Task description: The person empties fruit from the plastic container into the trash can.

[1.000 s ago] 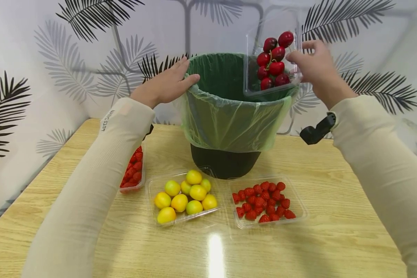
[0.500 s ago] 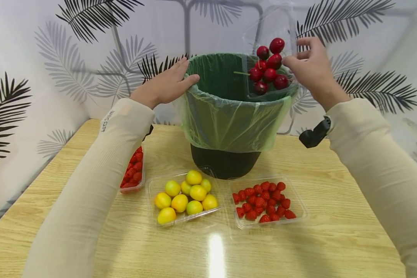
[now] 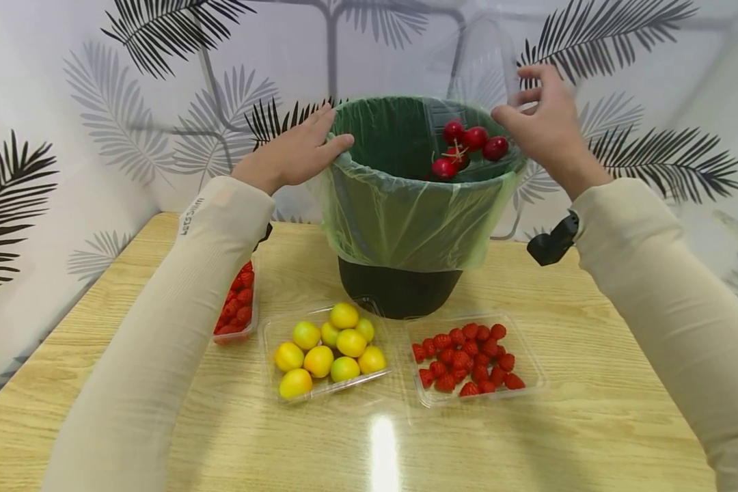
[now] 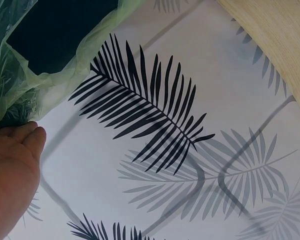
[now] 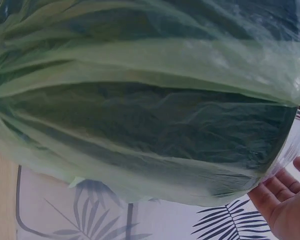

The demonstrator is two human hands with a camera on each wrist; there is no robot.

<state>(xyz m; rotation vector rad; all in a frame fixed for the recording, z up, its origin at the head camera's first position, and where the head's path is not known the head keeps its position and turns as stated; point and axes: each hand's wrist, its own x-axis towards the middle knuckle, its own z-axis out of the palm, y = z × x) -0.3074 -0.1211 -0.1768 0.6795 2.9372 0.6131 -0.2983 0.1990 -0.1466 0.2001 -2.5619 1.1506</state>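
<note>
Right hand (image 3: 544,130) tipping tray (image 3: 482,58) (cherries (image 3: 467,147) falling), bin (image 3: 406,205)

A light wooden table (image 3: 590,383) with a pale grain stands pushed into a corner. The walls (image 3: 49,82) behind and to the left are white, printed with palm fronds (image 3: 12,198) — some black, some grey. A bright streak of overhead light (image 3: 381,451) glares off the tabletop near its front edge.
</note>
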